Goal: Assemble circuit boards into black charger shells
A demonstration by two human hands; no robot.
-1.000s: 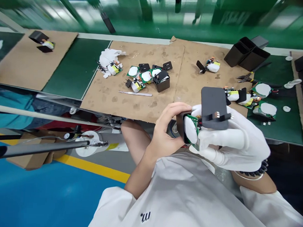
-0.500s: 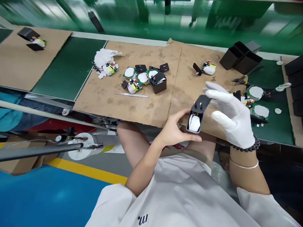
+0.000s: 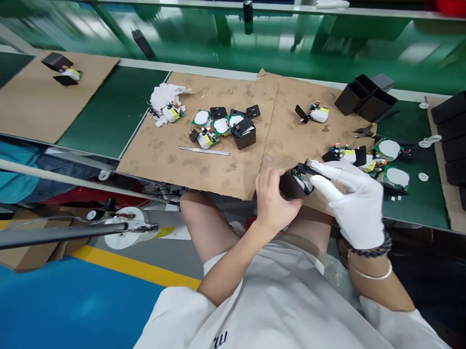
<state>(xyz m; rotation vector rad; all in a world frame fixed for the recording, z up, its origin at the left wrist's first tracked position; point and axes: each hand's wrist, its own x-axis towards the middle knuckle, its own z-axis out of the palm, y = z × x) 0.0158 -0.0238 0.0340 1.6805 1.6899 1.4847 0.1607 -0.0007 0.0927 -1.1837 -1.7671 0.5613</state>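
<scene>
My bare left hand is wrapped round a black adapter case, tilted with its open end toward the right. Green circuit board and white padding show inside that end. In my right hand, in a white glove, the thumb and fingers pinch the black end cover at the case's mouth. The cover sits at an angle to the opening. Just beyond my right hand lie circuit boards with white round pads and black covers.
Brown cardboard covers the bench. On it are metal tweezers, a filled black case, several board assemblies and a white glove. Empty black cases and pliers are at right; more cases stand farther right.
The case has tipped from upright toward the right in my left hand. My right hand came down from spread fingers and took hold of the end cover. The view shifted slightly.
</scene>
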